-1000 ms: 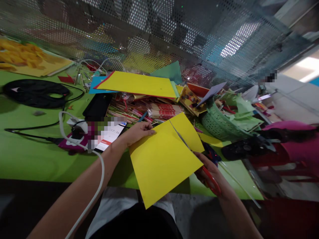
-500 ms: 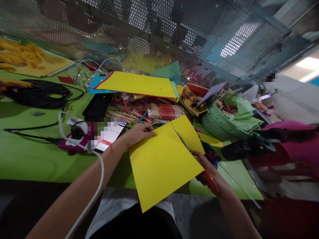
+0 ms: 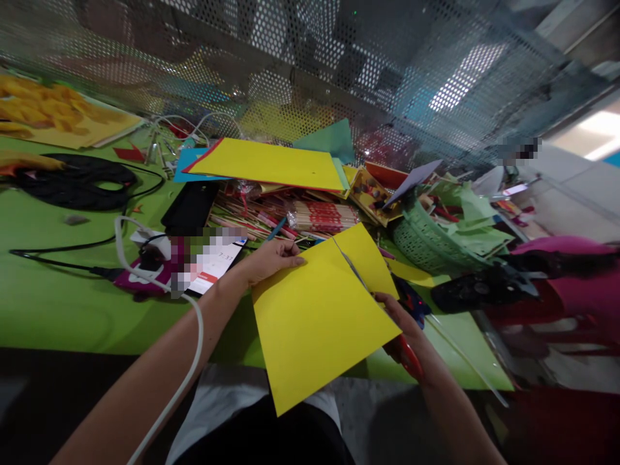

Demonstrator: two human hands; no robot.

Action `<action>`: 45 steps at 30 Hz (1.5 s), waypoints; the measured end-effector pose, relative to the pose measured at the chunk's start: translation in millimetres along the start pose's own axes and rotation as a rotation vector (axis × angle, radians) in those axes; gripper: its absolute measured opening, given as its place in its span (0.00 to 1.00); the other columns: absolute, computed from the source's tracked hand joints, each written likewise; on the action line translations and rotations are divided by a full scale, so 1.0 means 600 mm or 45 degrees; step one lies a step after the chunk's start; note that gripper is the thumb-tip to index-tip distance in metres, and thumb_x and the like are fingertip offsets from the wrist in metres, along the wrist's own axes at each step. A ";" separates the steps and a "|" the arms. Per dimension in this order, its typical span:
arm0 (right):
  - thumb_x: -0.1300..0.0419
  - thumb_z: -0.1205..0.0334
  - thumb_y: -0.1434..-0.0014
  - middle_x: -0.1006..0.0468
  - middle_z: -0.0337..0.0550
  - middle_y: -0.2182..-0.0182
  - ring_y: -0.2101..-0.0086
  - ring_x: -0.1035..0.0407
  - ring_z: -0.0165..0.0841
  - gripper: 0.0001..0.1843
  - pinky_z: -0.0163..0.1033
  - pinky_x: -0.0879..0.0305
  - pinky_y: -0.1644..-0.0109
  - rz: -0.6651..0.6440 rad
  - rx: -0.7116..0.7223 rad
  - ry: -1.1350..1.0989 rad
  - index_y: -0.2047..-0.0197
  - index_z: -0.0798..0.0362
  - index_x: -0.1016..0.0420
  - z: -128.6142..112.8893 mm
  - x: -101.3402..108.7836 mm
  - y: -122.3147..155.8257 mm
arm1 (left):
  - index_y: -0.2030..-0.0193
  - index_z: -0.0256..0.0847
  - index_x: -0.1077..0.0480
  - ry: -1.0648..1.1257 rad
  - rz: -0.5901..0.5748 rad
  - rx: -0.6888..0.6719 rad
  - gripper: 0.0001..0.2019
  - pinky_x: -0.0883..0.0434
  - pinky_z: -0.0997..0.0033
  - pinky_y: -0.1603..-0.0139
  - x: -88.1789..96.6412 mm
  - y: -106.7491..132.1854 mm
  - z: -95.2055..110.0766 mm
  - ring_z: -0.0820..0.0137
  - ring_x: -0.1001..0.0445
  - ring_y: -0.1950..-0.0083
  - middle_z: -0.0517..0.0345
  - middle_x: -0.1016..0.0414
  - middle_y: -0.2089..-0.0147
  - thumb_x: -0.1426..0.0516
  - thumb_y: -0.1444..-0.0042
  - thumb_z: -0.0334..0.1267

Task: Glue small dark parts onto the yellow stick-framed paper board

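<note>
My left hand (image 3: 269,259) pinches the upper left corner of a yellow paper sheet (image 3: 314,316) held above my lap and the table's near edge. My right hand (image 3: 405,329) grips red-handled scissors (image 3: 409,354), whose blades (image 3: 349,266) run up through a cut in the sheet's right part. A narrower yellow strip (image 3: 369,257) lies to the right of the cut, still joined to the sheet.
The green table (image 3: 58,297) carries a phone (image 3: 213,261), white cable (image 3: 159,258), black cords, a stack of coloured paper (image 3: 271,165), bundled sticks (image 3: 314,216) and a green basket (image 3: 431,242) of scraps. A perforated metal screen (image 3: 310,58) stands behind. A person in pink (image 3: 566,271) is at right.
The scissors have worked a little further up the cut; my right hand has shifted slightly upward. The sheet's lower corner has swung a bit to the left.
</note>
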State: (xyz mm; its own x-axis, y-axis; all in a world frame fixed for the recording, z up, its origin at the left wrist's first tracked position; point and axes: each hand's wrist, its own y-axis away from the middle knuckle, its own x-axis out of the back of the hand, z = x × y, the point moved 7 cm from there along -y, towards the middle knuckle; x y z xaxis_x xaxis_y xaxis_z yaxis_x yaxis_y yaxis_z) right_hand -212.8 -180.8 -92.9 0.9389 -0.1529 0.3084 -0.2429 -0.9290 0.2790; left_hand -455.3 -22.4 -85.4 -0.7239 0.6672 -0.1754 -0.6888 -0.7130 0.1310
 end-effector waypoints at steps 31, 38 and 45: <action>0.30 0.49 0.57 0.21 0.39 0.71 0.71 0.24 0.38 0.26 0.41 0.28 0.68 -0.102 -0.038 -0.133 0.56 0.44 0.33 -0.012 -0.012 -0.004 | 0.70 0.38 0.33 -0.050 -0.048 -0.009 0.16 0.34 0.74 0.69 -0.007 0.002 0.003 0.74 0.31 0.70 0.62 0.29 0.71 0.35 0.54 0.47; 0.31 0.49 0.53 0.21 0.41 0.62 0.65 0.24 0.39 0.30 0.41 0.29 0.63 -0.126 -0.007 -0.146 0.49 0.43 0.37 -0.044 -0.029 0.025 | 0.70 0.38 0.33 -0.098 -0.065 -0.008 0.16 0.35 0.74 0.70 -0.009 0.003 0.004 0.73 0.31 0.71 0.62 0.29 0.71 0.35 0.54 0.48; 0.32 0.51 0.50 0.21 0.40 0.63 0.66 0.25 0.37 0.30 0.39 0.30 0.64 -0.134 -0.014 -0.160 0.48 0.44 0.39 -0.051 -0.034 0.027 | 0.69 0.38 0.33 -0.111 -0.103 -0.014 0.15 0.35 0.75 0.71 -0.014 0.004 0.003 0.74 0.31 0.71 0.61 0.29 0.71 0.35 0.52 0.47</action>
State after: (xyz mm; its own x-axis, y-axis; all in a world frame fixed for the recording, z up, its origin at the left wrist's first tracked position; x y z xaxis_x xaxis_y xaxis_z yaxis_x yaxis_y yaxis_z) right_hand -243.5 -182.8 -67.1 0.9823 -0.0964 0.1606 -0.1435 -0.9385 0.3141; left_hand -450.9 -29.2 -81.8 -0.6667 0.7387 -0.0994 -0.7452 -0.6579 0.1087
